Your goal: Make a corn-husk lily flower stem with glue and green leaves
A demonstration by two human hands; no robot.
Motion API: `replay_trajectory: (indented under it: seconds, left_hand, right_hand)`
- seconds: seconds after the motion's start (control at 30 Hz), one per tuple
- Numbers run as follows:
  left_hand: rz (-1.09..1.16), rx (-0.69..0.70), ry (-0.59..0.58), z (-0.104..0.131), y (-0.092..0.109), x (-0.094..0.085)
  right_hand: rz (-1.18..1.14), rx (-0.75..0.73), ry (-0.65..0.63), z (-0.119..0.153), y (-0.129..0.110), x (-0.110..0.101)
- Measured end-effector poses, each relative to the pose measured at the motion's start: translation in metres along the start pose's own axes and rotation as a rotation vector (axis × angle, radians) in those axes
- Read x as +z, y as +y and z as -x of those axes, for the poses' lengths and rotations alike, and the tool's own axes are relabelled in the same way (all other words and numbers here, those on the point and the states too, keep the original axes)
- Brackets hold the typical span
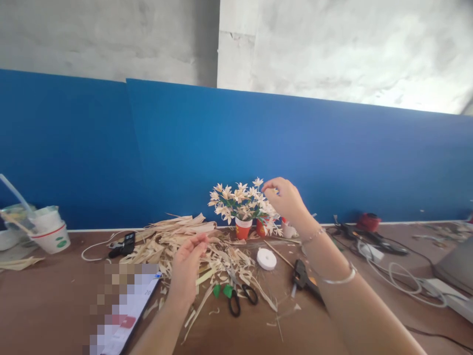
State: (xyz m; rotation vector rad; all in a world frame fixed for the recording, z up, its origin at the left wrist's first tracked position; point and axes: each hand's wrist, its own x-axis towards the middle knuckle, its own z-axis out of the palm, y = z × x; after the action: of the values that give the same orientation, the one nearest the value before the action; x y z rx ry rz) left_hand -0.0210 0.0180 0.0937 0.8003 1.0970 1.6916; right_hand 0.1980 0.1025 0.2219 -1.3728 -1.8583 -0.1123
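White flowers (239, 196) with green stems stand in a red and white paper cup (243, 230) at the middle back of the table. At their right edge is my right hand (284, 193), its fingers bent together beside the top flowers; whether anything is between the fingertips is too small to tell. My left hand (188, 264) hovers over a pile of dry husk strips (173, 232), thumb and fingertips pressed together on something I cannot make out. Black-handled scissors (234, 301) lie on scraps near two green leaves (222, 290). A white tape roll (266, 259) sits between my hands.
A black glue gun (303, 278) lies beneath my right forearm. Cables and a power strip (449, 298) are at the right. A phone (127, 315) lies at the lower left, with paper cups (53, 237) farther left. A blue partition (185, 148) stands behind the table (37, 301).
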Motion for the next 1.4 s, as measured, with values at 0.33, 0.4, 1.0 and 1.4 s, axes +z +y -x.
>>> replay_trajectory:
  seconds: [0.33, 0.4, 1.0, 1.4]
  left_hand:
    - [-0.357, 0.021, -0.054, -0.023, -0.009, -0.005]
    - [-0.572, 0.028, -0.18, -0.018, -0.008, -0.007]
    - [-1.582, 0.729, -0.737, 0.023, -0.058, -0.063]
    - [-1.708, 0.518, -0.046, -0.013, -0.052, -0.069]
  right_hand:
    - [-0.171, 0.058, -0.518, 0.134, -0.001, 0.08]
    - [-0.039, 0.157, -0.59, 0.15, 0.003, 0.093]
    - [0.236, 0.088, -0.518, 0.195, -0.005, 0.114]
    - [0.303, 0.136, -0.566, 0.192, -0.007, 0.113]
